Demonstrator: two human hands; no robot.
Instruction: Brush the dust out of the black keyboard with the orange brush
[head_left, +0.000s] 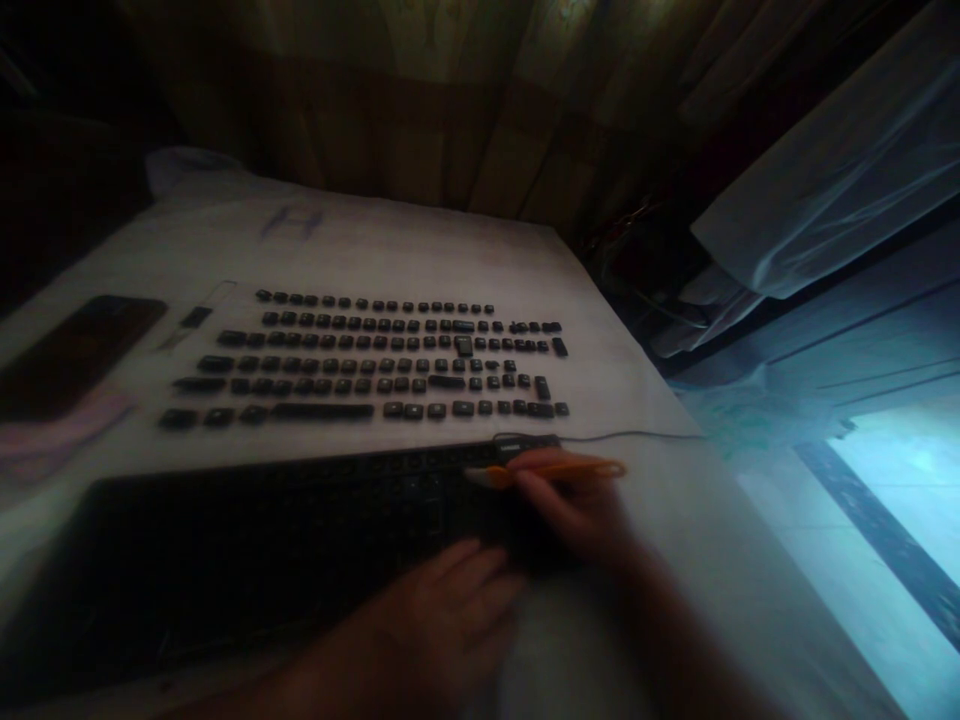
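A black keyboard (247, 560) without its keycaps lies along the near side of a white-covered table (420, 240). My right hand (574, 500) pinches a small orange-handled brush (604, 468) over the keyboard's right end. The brush's pale tip points left, close to the far right part of the board. On the near edge of the keyboard rests my left hand (454, 610), fingers stretched out and holding nothing. Beyond the board, the loose black keycaps (322, 411) are laid out in several rows.
A dark, phone-like slab (82, 345) lies at the left, with pink cloth (67, 430) beside it. A small tool with wire loops (197, 318) sits left of the keycaps. The thin cable (637, 435) runs off to the right. Curtains (420, 120) hang behind the table.
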